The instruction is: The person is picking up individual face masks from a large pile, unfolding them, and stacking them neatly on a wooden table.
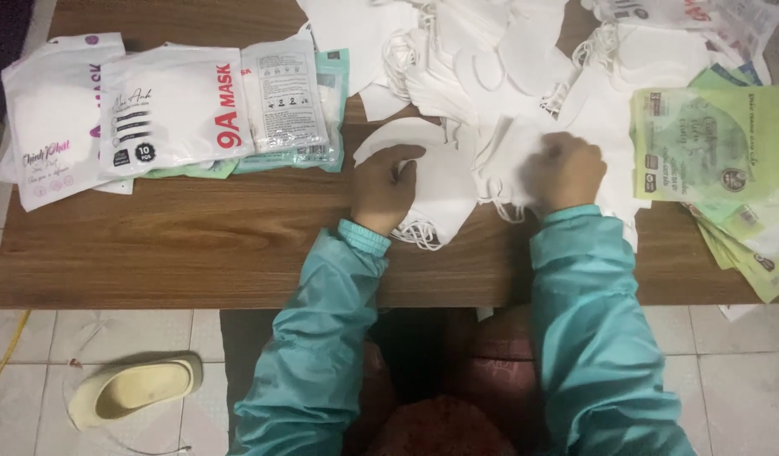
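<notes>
My left hand rests on a small stack of folded white face masks near the front middle of the wooden table, fingers curled over its top edge. My right hand lies closed over a white mask at the edge of a big loose heap of white masks that spreads across the back of the table. Ear loops hang out from under the stack by my left wrist. Both arms wear teal jacket sleeves.
Filled white mask packets lie piled at the table's left. Flat green and white packets are fanned out at the right edge. A beige slipper sits on the tiled floor below the table, left of my knees.
</notes>
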